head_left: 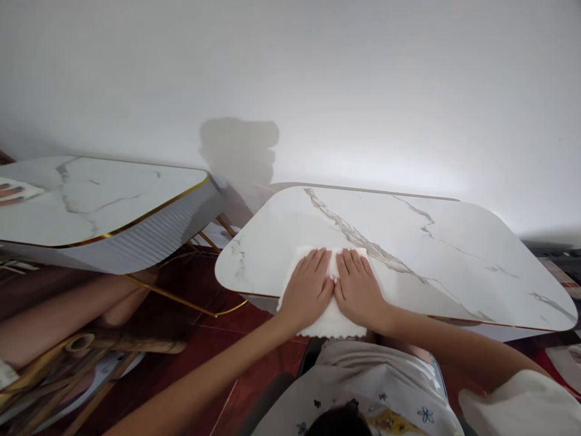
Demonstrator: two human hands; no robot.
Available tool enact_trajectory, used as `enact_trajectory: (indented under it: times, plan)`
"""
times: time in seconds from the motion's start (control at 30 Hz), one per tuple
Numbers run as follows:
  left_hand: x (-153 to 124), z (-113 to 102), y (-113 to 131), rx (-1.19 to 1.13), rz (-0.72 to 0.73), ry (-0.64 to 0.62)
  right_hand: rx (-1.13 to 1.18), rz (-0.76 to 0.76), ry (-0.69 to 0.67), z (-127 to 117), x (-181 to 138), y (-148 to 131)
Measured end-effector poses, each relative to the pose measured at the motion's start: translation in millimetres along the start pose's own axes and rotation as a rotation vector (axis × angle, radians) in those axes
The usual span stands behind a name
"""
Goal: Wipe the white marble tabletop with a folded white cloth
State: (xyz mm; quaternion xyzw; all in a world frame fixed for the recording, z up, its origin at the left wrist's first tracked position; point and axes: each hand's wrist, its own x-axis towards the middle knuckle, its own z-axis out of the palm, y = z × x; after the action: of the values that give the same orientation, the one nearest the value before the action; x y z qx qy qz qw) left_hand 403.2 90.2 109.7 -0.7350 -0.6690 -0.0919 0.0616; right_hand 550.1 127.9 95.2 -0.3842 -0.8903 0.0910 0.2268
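Note:
A white cloth [327,324] lies on the near edge of a white marble-patterned table [436,254] and hangs a little over it. My left hand [308,287] rests flat on the cloth's left half with its fingers stretched forward. Beside it, thumb to thumb, my right hand [361,287] lies flat on the right half, fingers also extended. Both palms press down on the cloth and neither grips it.
A second marble-topped table [100,203] with a gold rim stands at the left, with gold legs [181,297] below. Another person's bare leg [68,309] shows at lower left above bamboo poles [113,345]. A white wall is behind; the floor is dark red.

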Motion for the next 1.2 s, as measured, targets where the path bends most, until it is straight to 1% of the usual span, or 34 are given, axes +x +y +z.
enact_trajectory:
  times: [0.1,0.2,0.27,0.33,0.43,0.53,0.63,0.77,0.87,1.0,1.1,1.2]
  plan:
    - [-5,4,26,-0.006,0.035,0.005,-0.018,0.015,0.011,-5,-23,16]
    - [9,13,46,-0.005,0.1,-0.014,-0.072,0.072,0.043,-4,-31,40]
    - [28,19,52,-0.006,0.135,-0.022,-0.111,0.101,0.012,-4,-24,57]
    - [55,25,51,-0.02,0.158,-0.013,-0.139,0.108,-0.074,-6,-4,75]
    - [108,35,41,-0.073,0.14,0.027,-0.162,0.058,-0.18,-8,45,109]
    - [165,44,24,-0.141,0.088,0.029,-0.145,0.04,-0.208,-5,99,145]
    - [212,55,5,-0.233,0.035,0.048,-0.116,0.041,-0.189,5,143,174]
    - [260,70,-18,-0.276,0.022,0.076,-0.081,0.04,-0.087,21,183,201]
    - [288,80,-30,-0.248,0.033,0.085,-0.046,0.036,-0.04,29,208,216]
    - [315,90,-39,-0.192,0.02,0.029,-0.025,0.141,-0.078,33,231,228]
    - [324,94,-43,-0.156,0.017,-0.003,-0.031,0.159,-0.102,33,238,229]
    - [324,95,-43,-0.143,0.032,-0.001,-0.05,0.141,-0.092,32,237,228]
